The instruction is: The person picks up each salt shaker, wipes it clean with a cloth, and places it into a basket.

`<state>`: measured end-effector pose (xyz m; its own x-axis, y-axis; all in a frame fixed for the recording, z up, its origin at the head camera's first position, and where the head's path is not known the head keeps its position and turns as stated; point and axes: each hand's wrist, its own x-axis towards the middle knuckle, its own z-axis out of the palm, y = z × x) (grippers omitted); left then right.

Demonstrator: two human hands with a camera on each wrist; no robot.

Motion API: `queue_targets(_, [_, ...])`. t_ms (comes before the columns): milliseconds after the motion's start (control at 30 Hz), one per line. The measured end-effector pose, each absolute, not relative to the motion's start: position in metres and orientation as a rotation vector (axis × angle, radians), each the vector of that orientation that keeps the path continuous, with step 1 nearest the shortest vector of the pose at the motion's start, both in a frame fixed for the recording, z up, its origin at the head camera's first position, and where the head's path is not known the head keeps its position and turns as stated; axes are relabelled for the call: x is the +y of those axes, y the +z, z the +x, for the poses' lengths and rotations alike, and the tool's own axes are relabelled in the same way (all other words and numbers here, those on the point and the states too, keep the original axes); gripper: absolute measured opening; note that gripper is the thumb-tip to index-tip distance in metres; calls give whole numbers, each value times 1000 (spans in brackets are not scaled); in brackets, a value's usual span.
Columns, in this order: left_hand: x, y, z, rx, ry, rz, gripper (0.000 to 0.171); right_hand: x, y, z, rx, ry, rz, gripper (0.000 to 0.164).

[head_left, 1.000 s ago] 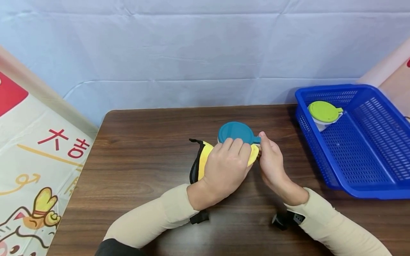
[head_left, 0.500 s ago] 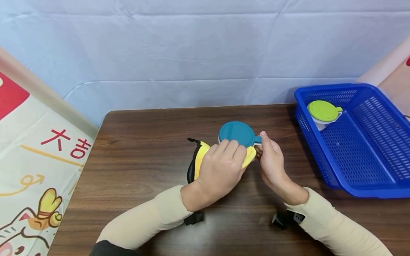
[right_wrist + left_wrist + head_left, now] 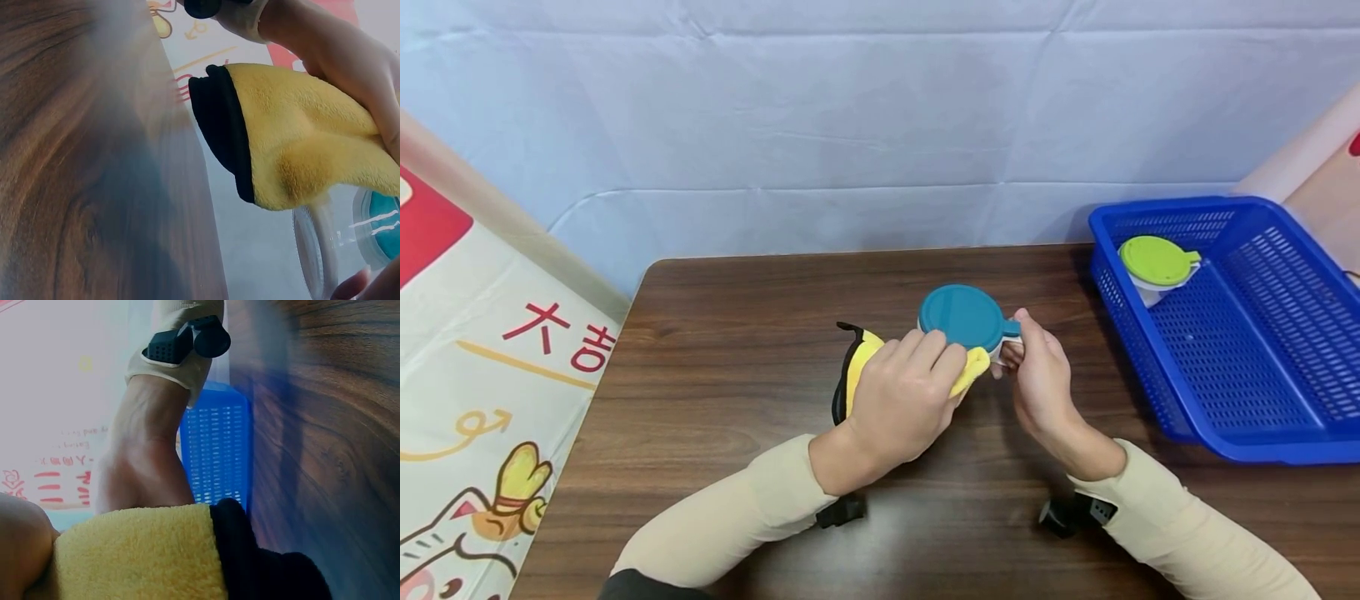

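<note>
A clear jar (image 3: 334, 240) with a round teal lid (image 3: 961, 313) is held over the table in the head view. My right hand (image 3: 1043, 377) grips it at the handle side, thumb by the lid's tab. My left hand (image 3: 901, 398) clutches a yellow towel (image 3: 861, 363) with black edging against the jar's near left side. In the right wrist view the plush cloth (image 3: 275, 119) hangs folded beside the see-through jar wall. The cloth's middle is hidden under my left fingers in the head view.
A blue perforated basket (image 3: 1195, 400) stands at the table's right. Inside its far left corner sits another clear jar with a lime-green lid (image 3: 1157, 260). The brown wooden table (image 3: 737, 333) ends at a pale cloth backdrop (image 3: 850, 125).
My left hand has slid left and slightly toward me with the towel, uncovering more of the teal lid. The jar and my right hand have shifted slightly right.
</note>
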<state>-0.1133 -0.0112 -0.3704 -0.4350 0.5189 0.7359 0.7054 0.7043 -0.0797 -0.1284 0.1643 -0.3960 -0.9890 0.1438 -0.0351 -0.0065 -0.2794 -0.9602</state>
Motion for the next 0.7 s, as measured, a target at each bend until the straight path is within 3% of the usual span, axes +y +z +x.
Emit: queue_targets(700, [-30, -368, -118, -2206, -564, -982, 26, 167, -394, -129, -1784, 2451, -222, 55])
